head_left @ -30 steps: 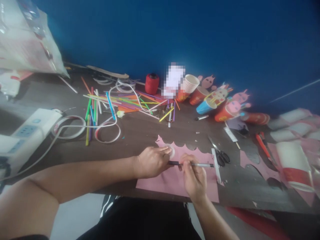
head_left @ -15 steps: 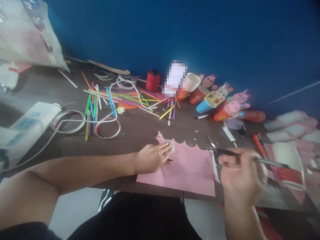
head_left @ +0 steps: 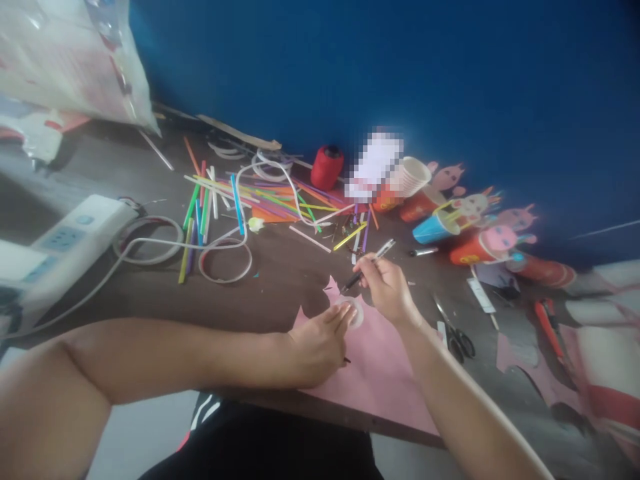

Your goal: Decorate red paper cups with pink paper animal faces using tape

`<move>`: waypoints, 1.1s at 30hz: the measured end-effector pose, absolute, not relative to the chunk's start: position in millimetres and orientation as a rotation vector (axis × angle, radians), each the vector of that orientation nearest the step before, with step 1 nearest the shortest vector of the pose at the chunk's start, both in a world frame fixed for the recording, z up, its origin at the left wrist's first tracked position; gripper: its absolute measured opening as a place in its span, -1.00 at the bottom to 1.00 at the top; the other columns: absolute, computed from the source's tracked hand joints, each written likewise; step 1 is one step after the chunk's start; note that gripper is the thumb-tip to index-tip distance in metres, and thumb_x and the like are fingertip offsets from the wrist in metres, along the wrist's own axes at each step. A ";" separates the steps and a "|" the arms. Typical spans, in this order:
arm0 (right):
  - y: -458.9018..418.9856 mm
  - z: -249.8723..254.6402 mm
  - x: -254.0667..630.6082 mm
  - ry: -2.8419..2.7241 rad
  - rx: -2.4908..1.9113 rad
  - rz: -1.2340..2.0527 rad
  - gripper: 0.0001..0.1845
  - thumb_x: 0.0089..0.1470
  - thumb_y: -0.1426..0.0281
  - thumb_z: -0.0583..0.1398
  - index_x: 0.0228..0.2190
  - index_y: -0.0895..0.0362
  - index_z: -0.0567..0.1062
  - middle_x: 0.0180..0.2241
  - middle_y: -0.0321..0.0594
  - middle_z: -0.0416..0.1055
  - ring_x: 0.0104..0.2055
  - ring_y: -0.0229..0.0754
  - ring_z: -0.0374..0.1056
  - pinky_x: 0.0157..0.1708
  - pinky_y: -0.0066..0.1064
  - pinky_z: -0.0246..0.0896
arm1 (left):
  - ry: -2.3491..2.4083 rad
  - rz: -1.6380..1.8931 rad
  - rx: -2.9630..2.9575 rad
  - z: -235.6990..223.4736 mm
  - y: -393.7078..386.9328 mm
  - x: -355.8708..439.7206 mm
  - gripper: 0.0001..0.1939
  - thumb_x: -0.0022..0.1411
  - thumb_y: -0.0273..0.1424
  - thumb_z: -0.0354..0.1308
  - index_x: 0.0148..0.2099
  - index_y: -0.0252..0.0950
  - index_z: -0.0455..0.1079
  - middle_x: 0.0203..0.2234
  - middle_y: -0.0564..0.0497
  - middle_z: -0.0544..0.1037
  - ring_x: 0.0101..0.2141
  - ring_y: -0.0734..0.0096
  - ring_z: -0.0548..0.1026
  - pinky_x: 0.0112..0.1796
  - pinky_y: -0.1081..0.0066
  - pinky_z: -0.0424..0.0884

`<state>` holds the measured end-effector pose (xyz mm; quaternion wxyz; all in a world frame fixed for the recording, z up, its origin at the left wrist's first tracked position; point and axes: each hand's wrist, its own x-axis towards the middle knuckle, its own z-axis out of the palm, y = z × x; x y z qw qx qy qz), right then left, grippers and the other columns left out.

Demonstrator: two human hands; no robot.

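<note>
A sheet of pink paper [head_left: 383, 377] with a scalloped far edge lies at the front of the table. On it, close to that edge, rests a small round whitish disc [head_left: 356, 316]. My left hand [head_left: 320, 347] lies over the sheet, its outstretched fingers pressing on the disc. A small dark mark or tip shows beside its thumb; what it is, I cannot tell. My right hand [head_left: 389, 287] grips a dark pen [head_left: 353, 280], whose tip points down beside the disc at the paper's edge.
Black-handled scissors [head_left: 456, 333] and a red utility knife [head_left: 550, 327] lie to the right. Coloured sticks [head_left: 270, 193] and a white cable spread behind. Decorated paper cups [head_left: 435, 227] stand at back right. A power strip [head_left: 75, 233] sits at left.
My right hand has moved left from the sheet's right side, bringing the pen to the disc. My left hand stays on the disc. The view has shifted slightly.
</note>
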<state>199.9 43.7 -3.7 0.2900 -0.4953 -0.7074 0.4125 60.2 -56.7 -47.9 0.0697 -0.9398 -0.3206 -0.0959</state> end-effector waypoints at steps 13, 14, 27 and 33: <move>32.8 -45.4 196.7 -1.176 -1.234 1.275 -0.71 0.13 0.13 0.07 -0.38 0.09 0.38 -0.68 -0.46 0.21 -0.68 -0.35 0.21 -0.61 -0.48 0.20 | -1.007 -0.457 -2.923 -41.0 -57.8 52.3 -0.77 0.13 -0.39 0.08 -0.27 -0.40 0.51 0.08 -0.36 0.33 0.09 -0.13 0.26 -0.01 0.03 0.13; 31.5 -50.1 198.8 -1.104 -1.221 1.278 -0.72 0.13 0.13 0.08 -0.39 0.09 0.38 -0.69 -0.47 0.21 -0.69 -0.36 0.20 -0.61 -0.48 0.21 | -0.993 -0.478 -2.928 -40.2 -57.7 51.2 -0.78 0.12 -0.38 0.09 -0.27 -0.39 0.51 0.08 -0.35 0.33 0.09 -0.13 0.26 0.00 0.02 0.12; 30.0 -54.4 200.8 -1.054 -1.220 1.283 -0.70 0.11 0.13 0.10 -0.41 0.11 0.38 -0.71 -0.47 0.19 -0.70 -0.37 0.18 -0.60 -0.47 0.21 | -0.945 -0.406 -2.977 -36.6 -62.0 50.9 -0.72 0.13 -0.34 0.08 -0.24 -0.42 0.51 0.04 -0.34 0.37 0.13 -0.11 0.20 0.05 0.05 0.12; 30.2 -56.7 201.6 -1.064 -1.223 1.279 -0.71 0.13 0.14 0.07 -0.43 0.08 0.36 -0.72 -0.49 0.17 -0.70 -0.37 0.17 -0.60 -0.48 0.19 | -1.005 -0.395 -3.037 -42.8 -66.1 52.3 -0.77 0.08 -0.39 0.13 -0.29 -0.47 0.47 0.10 -0.40 0.28 0.14 -0.11 0.19 0.03 0.13 0.17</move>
